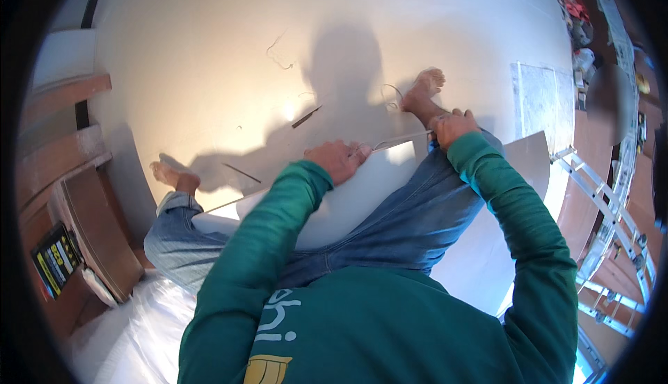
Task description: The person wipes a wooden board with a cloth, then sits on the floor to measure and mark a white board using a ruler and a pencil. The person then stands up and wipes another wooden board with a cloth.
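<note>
"Position of the white panel?"
"Between the jeans-clad legs; edge work looks unfinished. Right hand pinches a thin strip there; left hand touches the edge, grip unclear."
"Portion done?"
"Cannot tell."

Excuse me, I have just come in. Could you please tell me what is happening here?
A barefoot person in a green top and jeans is handling a pale panel. The right hand grips one end of a thin pale strip near the panel's edge. The left hand is at that edge; whether it also holds the strip is unclear. Two thin dark pieces lie on the floor.
</note>
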Tool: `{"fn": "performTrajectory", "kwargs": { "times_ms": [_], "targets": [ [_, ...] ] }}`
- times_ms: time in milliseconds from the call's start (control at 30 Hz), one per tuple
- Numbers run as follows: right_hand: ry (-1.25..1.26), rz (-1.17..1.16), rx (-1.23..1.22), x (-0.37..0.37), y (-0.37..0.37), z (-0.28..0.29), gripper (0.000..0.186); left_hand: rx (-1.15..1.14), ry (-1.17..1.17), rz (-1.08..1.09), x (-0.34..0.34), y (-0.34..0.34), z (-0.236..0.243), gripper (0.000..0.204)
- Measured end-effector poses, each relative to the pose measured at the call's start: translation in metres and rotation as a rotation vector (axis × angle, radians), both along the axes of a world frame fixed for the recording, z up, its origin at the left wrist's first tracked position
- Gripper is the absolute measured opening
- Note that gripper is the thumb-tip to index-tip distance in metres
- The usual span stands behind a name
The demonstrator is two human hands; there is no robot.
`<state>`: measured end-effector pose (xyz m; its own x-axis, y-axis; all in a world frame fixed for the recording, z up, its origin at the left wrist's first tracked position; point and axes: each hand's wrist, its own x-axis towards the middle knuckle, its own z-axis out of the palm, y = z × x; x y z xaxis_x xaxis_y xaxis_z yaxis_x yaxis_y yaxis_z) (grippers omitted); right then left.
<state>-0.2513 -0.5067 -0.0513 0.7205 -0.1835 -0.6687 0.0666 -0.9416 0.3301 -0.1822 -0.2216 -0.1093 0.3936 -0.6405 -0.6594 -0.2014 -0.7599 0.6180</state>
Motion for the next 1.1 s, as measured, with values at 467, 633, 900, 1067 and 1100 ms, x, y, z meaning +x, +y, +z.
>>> {"fn": "performTrajectory", "kwargs": {
  "times_ms": [467,633,900,1067,1100],
  "targets": [
    [-1.582,-0.733,0.132,-0.074,-0.032,0.028,0.018,-0.148,-0.487,-1.112,-0.03,-0.12,0.02,0.046],
    [-1.683,-0.888,0.266,-0.072,-0.031,0.025,0.023,-0.143,-0.732,-1.097,-0.044,-0.07,0.019,0.06],
    [-1.654,-0.923,0.439,-0.056,-0.024,0.027,0.019,-0.144,-0.776,-0.88,-0.063,-0.035,0.006,0.065],
    [-1.677,-0.839,0.392,-0.069,-0.031,0.023,0.017,-0.142,-0.838,-0.989,-0.065,-0.069,0.023,0.061],
    [-1.693,-0.767,0.403,-0.071,-0.035,0.019,0.017,-0.134,-0.812,-0.989,-0.057,-0.074,0.026,0.061]
  ]
}}
